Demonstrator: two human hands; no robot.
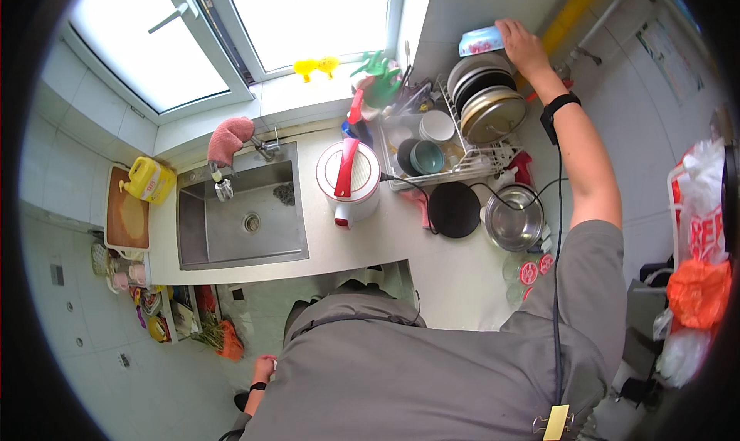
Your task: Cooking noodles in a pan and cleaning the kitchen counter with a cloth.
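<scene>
My right hand (pixel 520 45) reaches up at the top right and grips one end of a light blue pack with a pink flower print (pixel 481 41). Just below the pack, pot lids and pans (pixel 493 114) stand on edge in a white wire dish rack (pixel 462 166). My left hand (pixel 265 367) hangs low beside my body, fingers curled; a small white thing shows at its edge, too small to name. Bowls (pixel 428 156) sit in the rack's lower tray. A white electric kettle with a red handle (pixel 348 178) stands on the counter.
Left of the kettle is a steel sink (pixel 243 221) with a pink-wrapped faucet (pixel 228 142). A yellow jug (pixel 151 179) stands beyond it. A black round plate (pixel 454 209), a steel bowl (pixel 514 217) and red-lidded jars (pixel 527 273) are on the right counter. A black cord crosses there.
</scene>
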